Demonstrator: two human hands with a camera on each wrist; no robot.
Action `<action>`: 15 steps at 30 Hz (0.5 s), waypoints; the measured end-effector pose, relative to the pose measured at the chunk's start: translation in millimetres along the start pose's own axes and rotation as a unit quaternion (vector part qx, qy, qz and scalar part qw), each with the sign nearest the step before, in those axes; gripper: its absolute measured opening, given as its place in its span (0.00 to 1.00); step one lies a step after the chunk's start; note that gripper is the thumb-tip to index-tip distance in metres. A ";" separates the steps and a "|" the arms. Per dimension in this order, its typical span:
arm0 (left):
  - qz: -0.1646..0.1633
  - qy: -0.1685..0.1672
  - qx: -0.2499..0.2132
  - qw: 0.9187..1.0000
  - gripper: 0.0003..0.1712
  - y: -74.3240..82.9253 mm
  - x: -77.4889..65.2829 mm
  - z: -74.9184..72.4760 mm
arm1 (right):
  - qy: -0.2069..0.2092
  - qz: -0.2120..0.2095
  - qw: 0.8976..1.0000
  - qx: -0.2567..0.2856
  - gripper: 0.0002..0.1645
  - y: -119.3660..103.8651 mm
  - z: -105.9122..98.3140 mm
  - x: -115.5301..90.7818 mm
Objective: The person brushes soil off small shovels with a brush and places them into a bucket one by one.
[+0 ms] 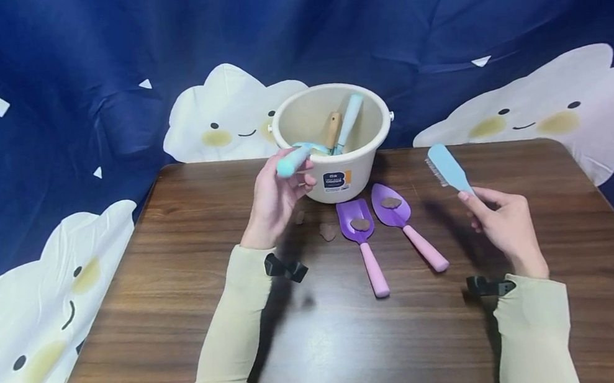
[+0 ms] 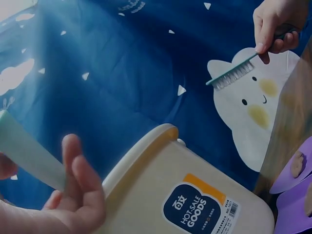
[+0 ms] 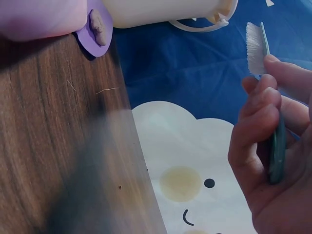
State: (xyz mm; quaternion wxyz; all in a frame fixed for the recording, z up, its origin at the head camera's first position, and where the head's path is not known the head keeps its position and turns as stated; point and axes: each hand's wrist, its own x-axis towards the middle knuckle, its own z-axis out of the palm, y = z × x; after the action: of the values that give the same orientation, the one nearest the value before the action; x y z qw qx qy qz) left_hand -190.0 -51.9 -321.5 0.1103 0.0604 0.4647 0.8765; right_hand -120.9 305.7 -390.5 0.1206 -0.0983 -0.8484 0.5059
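Note:
My left hand (image 1: 274,204) grips the pale mint handle (image 1: 294,161) of a tool at the front left rim of a cream bucket (image 1: 334,179). The far end of that tool overlaps the bucket's opening, and its kind cannot be told. In the left wrist view the handle (image 2: 31,151) slants between thumb and fingers. My right hand (image 1: 504,227) holds a light blue brush (image 1: 448,167) above the table's right side, its white bristles facing left. The right wrist view shows fingers curled round the brush's dark handle (image 3: 278,151).
Inside the bucket stand a wooden handle (image 1: 333,129) and a light blue handle (image 1: 350,118). Two purple trowels, one square (image 1: 347,212) and one pointed (image 1: 380,193), lie before it, brown lumps on their blades. Brown bits (image 1: 328,232) lie on the wooden table (image 1: 183,292). A blue curtain (image 1: 100,38) hangs behind.

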 end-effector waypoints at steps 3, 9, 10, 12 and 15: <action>0.005 0.016 -0.006 1.000 0.16 -1.4 -4.5 -0.2 | 0.001 0.003 1.000 -0.006 0.19 1.6 0.2 -0.1; -0.023 0.020 0.044 0.999 0.12 -11.0 -17.8 0.3 | -0.002 -0.005 1.000 -0.003 0.20 -0.6 -1.2 -2.3; -0.035 0.017 0.064 0.997 0.11 -13.8 -19.8 0.1 | -0.001 -0.006 1.000 -0.004 0.20 -1.9 -1.1 -2.8; -0.064 0.007 0.113 0.992 0.12 -20.3 -22.7 0.1 | 0.000 -0.008 1.000 -0.006 0.21 -4.3 -1.2 -3.1; -0.108 -0.013 0.190 0.976 0.13 -33.0 -24.6 0.4 | 0.004 -0.002 1.000 -0.006 0.22 -7.2 -0.7 -2.7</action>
State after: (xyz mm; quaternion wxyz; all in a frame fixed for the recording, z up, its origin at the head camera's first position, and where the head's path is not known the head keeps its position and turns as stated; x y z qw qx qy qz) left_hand -161.5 -39.7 -348.7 0.1967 0.0406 0.6252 0.7541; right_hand -118.4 302.2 -384.2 0.1250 -0.0992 -0.8509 0.5005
